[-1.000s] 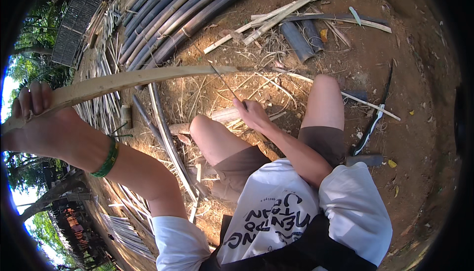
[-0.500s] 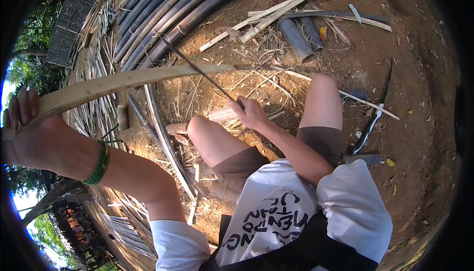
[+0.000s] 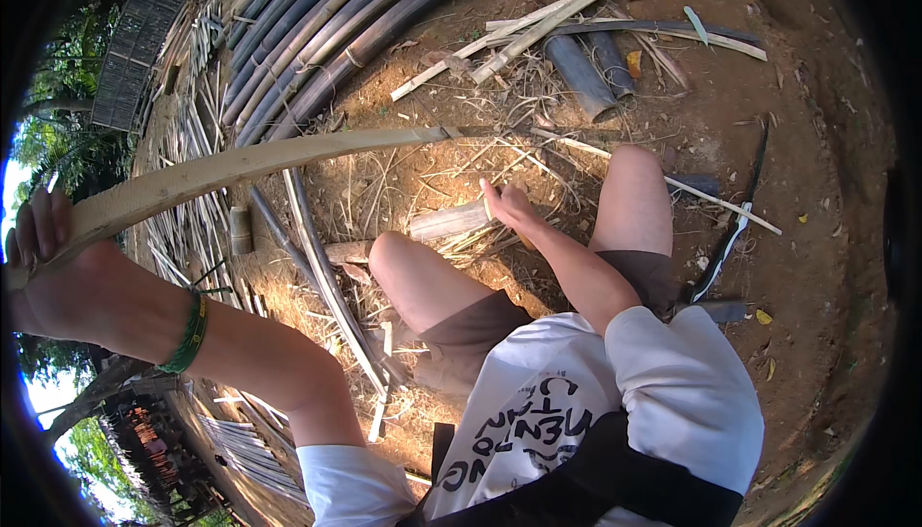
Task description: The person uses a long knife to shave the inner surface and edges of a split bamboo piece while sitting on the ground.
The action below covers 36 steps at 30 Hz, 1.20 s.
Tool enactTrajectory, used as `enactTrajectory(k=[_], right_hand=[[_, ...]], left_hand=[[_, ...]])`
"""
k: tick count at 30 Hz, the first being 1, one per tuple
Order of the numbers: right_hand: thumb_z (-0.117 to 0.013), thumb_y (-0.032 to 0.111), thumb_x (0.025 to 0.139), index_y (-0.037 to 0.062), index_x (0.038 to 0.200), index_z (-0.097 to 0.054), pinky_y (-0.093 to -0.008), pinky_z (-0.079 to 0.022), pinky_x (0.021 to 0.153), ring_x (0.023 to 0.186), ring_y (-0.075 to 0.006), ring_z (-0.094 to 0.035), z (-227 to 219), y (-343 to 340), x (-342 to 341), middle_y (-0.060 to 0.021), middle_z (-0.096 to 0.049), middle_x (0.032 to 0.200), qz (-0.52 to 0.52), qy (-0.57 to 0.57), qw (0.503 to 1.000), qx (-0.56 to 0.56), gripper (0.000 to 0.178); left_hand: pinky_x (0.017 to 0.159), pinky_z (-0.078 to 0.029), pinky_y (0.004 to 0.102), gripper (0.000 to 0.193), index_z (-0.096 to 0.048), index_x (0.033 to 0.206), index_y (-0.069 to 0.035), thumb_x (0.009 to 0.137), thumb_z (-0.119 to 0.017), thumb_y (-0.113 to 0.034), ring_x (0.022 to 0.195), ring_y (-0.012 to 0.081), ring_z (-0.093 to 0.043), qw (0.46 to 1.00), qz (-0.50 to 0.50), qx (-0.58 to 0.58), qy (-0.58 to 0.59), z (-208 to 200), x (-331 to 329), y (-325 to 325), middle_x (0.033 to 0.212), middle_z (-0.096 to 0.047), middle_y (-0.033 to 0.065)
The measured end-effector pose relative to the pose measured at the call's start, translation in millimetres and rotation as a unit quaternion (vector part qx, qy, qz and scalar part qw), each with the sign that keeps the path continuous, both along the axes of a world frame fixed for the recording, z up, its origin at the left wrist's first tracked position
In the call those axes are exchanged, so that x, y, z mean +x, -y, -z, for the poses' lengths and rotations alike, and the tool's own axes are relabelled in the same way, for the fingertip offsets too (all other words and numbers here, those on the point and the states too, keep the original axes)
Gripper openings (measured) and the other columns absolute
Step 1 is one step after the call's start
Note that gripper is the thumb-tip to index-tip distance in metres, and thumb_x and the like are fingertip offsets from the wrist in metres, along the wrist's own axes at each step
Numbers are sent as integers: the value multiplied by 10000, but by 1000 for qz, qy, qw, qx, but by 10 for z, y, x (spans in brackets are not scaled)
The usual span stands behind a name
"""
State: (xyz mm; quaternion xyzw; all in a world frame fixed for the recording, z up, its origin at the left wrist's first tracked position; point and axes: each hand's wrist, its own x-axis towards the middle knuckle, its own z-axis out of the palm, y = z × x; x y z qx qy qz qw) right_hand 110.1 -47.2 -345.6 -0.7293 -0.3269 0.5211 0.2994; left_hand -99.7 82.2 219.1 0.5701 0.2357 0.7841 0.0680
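Observation:
My left hand (image 3: 67, 272), at the far left, is wrapped round the near end of a long, pale split bamboo strip (image 3: 240, 162). The strip arches across toward the middle, its far part darkening above the ground. My right hand (image 3: 509, 208) is in front of my knees, below the strip and apart from it. Its fingers are curled closed, and no blade shows beside them, so what they hold is hidden. Just left of this hand lies a short pale bamboo block (image 3: 449, 220) among shavings.
Dark bamboo poles (image 3: 355, 37) lie stacked at the upper left. Cut slats (image 3: 576, 13) and dark bamboo tubes (image 3: 581, 80) rest at the far side. A long dark-bladed knife (image 3: 727, 244) lies right of my knee. Split lengths (image 3: 327, 268) flank my left knee.
My right hand has moved right, away from the strip. The long thin blade that crossed the strip from this hand is no longer visible. My left hand keeps its grip.

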Motion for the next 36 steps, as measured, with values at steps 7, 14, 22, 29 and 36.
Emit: enactTrajectory(k=[7, 14, 22, 29, 36], right_hand=[[-368, 625, 989, 97, 643, -508, -401, -359, 461, 454, -150, -436, -306, 42, -268, -8, -450, 529, -6, -19, 990, 136, 647], [-338, 669, 971, 5, 703, -599, -456, -459, 551, 537, -263, -566, -219, -13, -161, -151, -596, 626, -42, -15, 999, -19, 761], [-307, 719, 944, -111, 974, -664, -463, -548, 803, 696, -303, -697, 169, -16, 174, -234, -678, 792, -50, 30, 995, -78, 905], [-265, 748, 932, -109, 863, -670, -459, -529, 807, 771, -360, -672, 803, 90, 196, -239, -668, 805, -15, 141, 989, -43, 950], [-402, 659, 960, 63, 629, -514, -399, -371, 492, 474, -150, -425, -669, 42, -228, 7, -413, 520, -20, -59, 996, 68, 690]], left_hand=[[745, -614, 468, 416, -584, 936, 112, 931, -496, -294, 824, 355, -685, 998, 42, -49, -22, -201, -880, -375, 905, -633, 249], [699, -603, 425, 401, -592, 905, 83, 925, -488, -304, 766, 323, -660, 876, 452, -113, -126, -143, -690, -213, 885, -629, 215], [685, -601, 413, 368, -552, 916, 115, 952, -409, -222, 759, 336, -650, 989, 12, -98, 107, -47, -402, -273, 909, -586, 246], [606, -551, 364, 326, -547, 869, 92, 919, -406, -198, 720, 305, -605, 801, 576, -76, -142, -130, -783, -452, 866, -558, 222], [556, -470, 379, 342, -552, 846, 76, 893, -462, -251, 685, 304, -534, 970, 234, -58, -21, -139, -724, -190, 832, -523, 212]])
